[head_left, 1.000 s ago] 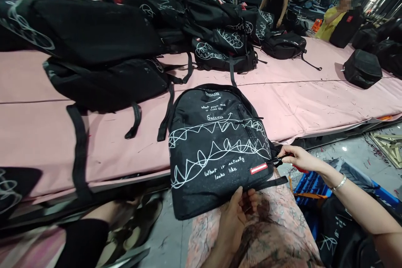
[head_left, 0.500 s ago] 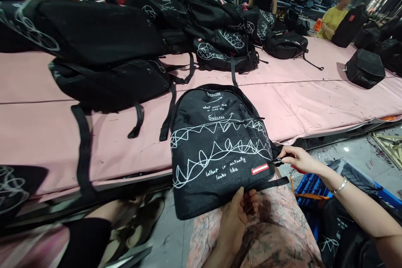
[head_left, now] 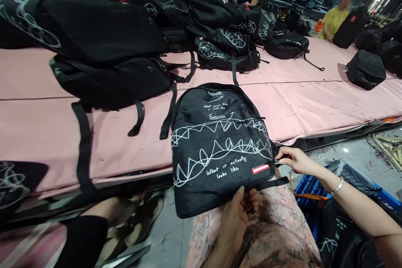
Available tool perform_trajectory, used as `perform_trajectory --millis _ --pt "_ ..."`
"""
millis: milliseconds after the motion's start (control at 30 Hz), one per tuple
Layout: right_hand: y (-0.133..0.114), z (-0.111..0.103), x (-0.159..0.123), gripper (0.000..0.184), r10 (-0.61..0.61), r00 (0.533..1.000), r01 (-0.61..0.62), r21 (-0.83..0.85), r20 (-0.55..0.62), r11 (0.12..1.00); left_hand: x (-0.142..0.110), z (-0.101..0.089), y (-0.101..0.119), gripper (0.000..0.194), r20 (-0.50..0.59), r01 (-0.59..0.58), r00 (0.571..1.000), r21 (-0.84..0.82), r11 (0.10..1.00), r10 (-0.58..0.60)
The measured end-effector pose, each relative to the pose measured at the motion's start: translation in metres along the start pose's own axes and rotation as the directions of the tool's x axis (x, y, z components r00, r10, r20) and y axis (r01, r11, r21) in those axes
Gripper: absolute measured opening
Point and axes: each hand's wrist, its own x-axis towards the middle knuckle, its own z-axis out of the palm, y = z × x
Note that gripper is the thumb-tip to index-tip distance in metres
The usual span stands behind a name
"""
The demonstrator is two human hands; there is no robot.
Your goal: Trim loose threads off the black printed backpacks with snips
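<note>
A black backpack (head_left: pixel 220 146) with white scribbled lines, lettering and a red label leans upright from my lap against the table edge, its printed front toward me. At its lower edge, my left hand (head_left: pixel 234 217) is loosely curled, with the thumb against the bag's bottom. Beside the bag's lower right side, my right hand (head_left: pixel 293 160) pinches a small dark piece with a shiny tip. A bit of red shows under that palm, and its kind is unclear. A loose black strap (head_left: pixel 273 183) sticks out below my right hand.
Piled black backpacks (head_left: pixel 103 29) cover the back left of the pink table (head_left: pixel 314 104). A blue crate (head_left: pixel 309 186) with bags stands at lower right. Someone sits close at my left, with a knee (head_left: pixel 84 238) showing. A person in yellow (head_left: pixel 334 19) handles a bag farther off.
My right hand has shifted very slightly left against the bag's side. The backpack and my left hand stay nearly where they were. A background person in black has moved left.
</note>
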Motion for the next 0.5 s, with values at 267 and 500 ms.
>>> perform_trajectory --millis 267,500 --pt "-0.0001 -0.0081 -0.0008 0.010 -0.002 0.999 0.000 0.034 0.042 0.999 0.0018 -0.0016 -0.0006 0.028 0.023 0.008 1.000 -0.013 1.000 -0.008" --pt "-0.0065 -0.0031 0.0042 0.011 -0.014 0.998 0.017 -0.039 0.055 0.999 -0.0022 0.0022 0.0012 0.027 0.015 -0.006 1.000 -0.018 1.000 0.007"
